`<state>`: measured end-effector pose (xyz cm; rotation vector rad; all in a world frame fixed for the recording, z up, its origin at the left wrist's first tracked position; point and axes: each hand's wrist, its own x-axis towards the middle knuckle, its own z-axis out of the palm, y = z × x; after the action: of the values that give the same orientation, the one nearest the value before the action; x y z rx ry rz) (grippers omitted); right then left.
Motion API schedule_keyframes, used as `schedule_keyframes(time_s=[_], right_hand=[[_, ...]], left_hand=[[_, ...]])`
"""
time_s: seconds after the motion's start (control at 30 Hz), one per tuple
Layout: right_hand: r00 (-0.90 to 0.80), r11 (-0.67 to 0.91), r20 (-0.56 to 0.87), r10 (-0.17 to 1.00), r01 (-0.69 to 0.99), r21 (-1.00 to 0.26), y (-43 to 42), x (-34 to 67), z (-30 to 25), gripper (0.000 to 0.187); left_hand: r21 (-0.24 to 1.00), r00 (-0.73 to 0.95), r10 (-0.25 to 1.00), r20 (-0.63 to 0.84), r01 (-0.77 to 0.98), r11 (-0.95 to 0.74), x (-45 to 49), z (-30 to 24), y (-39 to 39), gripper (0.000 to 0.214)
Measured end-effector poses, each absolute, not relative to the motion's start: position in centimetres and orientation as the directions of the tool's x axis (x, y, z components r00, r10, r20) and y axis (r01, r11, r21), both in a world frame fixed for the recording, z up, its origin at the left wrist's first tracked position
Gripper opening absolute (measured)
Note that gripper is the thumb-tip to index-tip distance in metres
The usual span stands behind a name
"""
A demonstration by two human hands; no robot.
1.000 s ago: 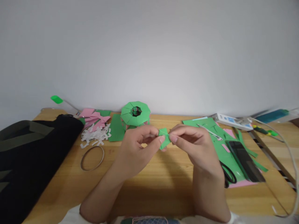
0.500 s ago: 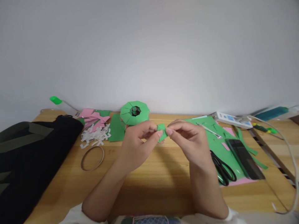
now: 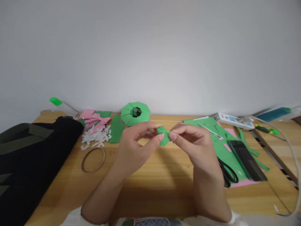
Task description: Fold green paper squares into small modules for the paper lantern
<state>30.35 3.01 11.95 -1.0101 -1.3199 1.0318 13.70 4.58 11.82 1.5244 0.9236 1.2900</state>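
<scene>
Above the middle of the table, a small folded green paper piece (image 3: 164, 140) is pinched between both hands. My left hand (image 3: 137, 141) grips its left side with thumb and forefinger. On the right edge, the thumb and forefinger of my right hand (image 3: 191, 138) are closed on the same paper. Behind my left hand stands a round green paper form (image 3: 143, 111) with folded segments and a dark hole at its centre. Beside it lie flat green paper sheets (image 3: 115, 128), partly hidden by the left hand.
Left are pink paper pieces (image 3: 94, 117), white paper scraps (image 3: 95, 136), a tape ring (image 3: 82, 164) and a black bag (image 3: 35, 157). Right are a green sheet (image 3: 225, 160), black scissors (image 3: 231, 172), tweezers (image 3: 210, 131), a phone (image 3: 245, 160) and a power strip (image 3: 235, 121).
The folded paper has turned slightly in my fingers and shows more of its lower face. My right hand has shifted a little to the right, covering more of the scissors.
</scene>
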Motion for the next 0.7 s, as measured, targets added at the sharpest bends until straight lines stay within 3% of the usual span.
schedule_keyframes(time_s=[0.1, 0.23, 0.47, 0.7], right_hand=[[-0.049, 0.23, 0.23, 0.972, -0.008, -0.973, 2.7, 30.5, 12.2, 0.012], [-0.114, 0.22, 0.223, 0.968, -0.042, -0.975, 2.4, 30.7, 12.4, 0.013], [-0.122, 0.436, 0.426, 0.896, 0.077, -0.896, 2.0, 30.7, 12.9, 0.014], [-0.135, 0.601, 0.586, 0.799, 0.214, -0.77, 1.6, 30.9, 13.1, 0.019]], left_hand=[[0.9, 0.174, 0.89, 0.421, 0.047, -0.434, 13.5, 12.1, 4.0, 0.032], [0.824, 0.23, 0.818, 0.526, 0.1, -0.558, 13.2, 12.2, 3.6, 0.03], [0.931, 0.269, 0.891, 0.366, -0.1, -0.352, 12.9, 12.2, 3.5, 0.026], [0.953, 0.323, 0.902, 0.288, -0.191, -0.236, 13.0, 12.5, 3.9, 0.021]])
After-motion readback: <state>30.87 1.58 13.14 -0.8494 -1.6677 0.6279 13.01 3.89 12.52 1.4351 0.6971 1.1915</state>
